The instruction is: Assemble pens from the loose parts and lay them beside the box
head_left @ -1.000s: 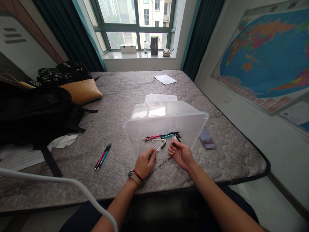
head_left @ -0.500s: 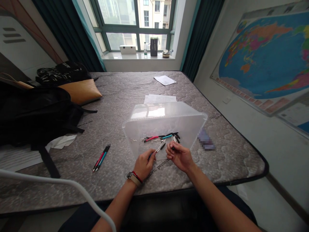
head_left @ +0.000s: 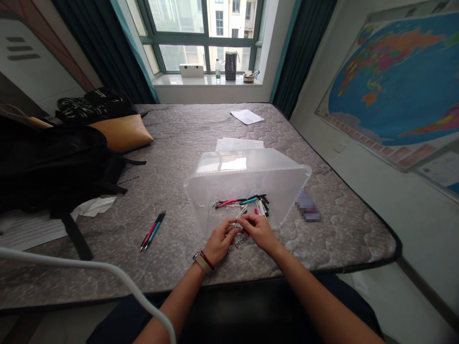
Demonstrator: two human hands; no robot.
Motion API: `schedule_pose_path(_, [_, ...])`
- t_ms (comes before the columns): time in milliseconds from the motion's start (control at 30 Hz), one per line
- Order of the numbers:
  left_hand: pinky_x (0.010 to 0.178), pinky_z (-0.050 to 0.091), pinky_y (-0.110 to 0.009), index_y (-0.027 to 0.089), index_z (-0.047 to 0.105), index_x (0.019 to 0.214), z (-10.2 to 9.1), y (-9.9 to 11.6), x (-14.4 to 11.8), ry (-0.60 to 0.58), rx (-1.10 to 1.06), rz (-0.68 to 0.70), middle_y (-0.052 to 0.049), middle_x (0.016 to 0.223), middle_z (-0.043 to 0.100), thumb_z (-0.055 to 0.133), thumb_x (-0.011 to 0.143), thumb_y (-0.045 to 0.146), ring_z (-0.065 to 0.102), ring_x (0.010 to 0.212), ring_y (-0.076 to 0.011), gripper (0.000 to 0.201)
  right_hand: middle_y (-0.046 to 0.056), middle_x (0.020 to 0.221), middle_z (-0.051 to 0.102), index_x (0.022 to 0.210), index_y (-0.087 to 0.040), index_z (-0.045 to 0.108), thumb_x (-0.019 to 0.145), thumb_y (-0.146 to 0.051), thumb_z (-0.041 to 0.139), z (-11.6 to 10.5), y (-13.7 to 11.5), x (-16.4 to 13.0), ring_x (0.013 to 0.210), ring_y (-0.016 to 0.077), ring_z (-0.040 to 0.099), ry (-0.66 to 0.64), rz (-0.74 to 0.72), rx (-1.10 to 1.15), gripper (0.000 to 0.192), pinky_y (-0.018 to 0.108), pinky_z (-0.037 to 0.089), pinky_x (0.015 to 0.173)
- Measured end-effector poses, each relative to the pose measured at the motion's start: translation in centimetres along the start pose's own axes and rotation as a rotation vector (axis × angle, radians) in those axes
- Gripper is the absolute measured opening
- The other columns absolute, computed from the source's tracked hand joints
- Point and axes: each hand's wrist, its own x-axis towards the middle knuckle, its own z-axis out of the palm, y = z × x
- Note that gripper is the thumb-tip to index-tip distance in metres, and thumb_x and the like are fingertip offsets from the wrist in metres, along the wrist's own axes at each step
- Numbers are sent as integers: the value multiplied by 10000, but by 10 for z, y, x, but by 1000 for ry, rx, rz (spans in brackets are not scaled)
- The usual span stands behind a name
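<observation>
At nine o'clock of my left hand point(head_left: 220, 240), two pens point(head_left: 155, 231) lie side by side on the mattress point(head_left: 172, 162). From my remote seat, I see that hand pinching thin pale rods point(head_left: 244, 210), which jut past its fingertips toward one o'clock — toward the opening of the clear bin point(head_left: 247, 173), loose pens point(head_left: 227, 204) inside. At three o'clock, the right hand point(head_left: 261, 232) comes close alongside, fingertips bunched; what they pinch, I cannot tell. Good handling, I judge, means a steady left pinch and light right fingers working along the rods — no sideways bend.
</observation>
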Motion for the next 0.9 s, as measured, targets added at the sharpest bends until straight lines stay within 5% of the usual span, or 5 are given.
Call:
schedule_pose_path(267, [582, 458, -227, 149, 579, 940, 2, -2, 4, -18, -260, -84, -36, 859, 666, 569, 873, 495, 620, 617, -112, 353, -4, 652, 633, 781, -180, 650, 878, -399, 597, 0, -7, -1, 594, 132, 549, 39, -157, -272, 246, 234, 393, 560])
schedule_pose_path(500, [541, 410, -213, 118, 645, 860, -2, -7, 6, -35, -335, -179, -7, 582, 608, 573, 835, 586, 543, 527, -100, 474, -9, 620, 642, 720, -175, 665, 865, -384, 609, 2, -9, 2, 559, 124, 530, -2, -136, -367, 261, 232, 367, 537])
schedule_pose_path(767, [518, 415, -199, 137, 661, 986, 2, -4, 4, 112, -575, -265, -41, 793, 702, 761, 704, 503, 573, 528, -77, 473, 10, 676, 668, 828, -168, 722, 824, -491, 640, 2, -1, 7, 477, 103, 489, -90, 1, -139, 334, 217, 365, 434])
schedule_pose_path(900, [553, 467, -222, 148, 644, 1048, 2, -2, 5, 157, -604, -260, -58, 878, 722, 778, 696, 465, 599, 552, -85, 492, 0, 677, 652, 869, -178, 672, 786, -526, 672, 1, 1, 9, 434, 88, 460, -32, 56, -49, 358, 208, 356, 391])
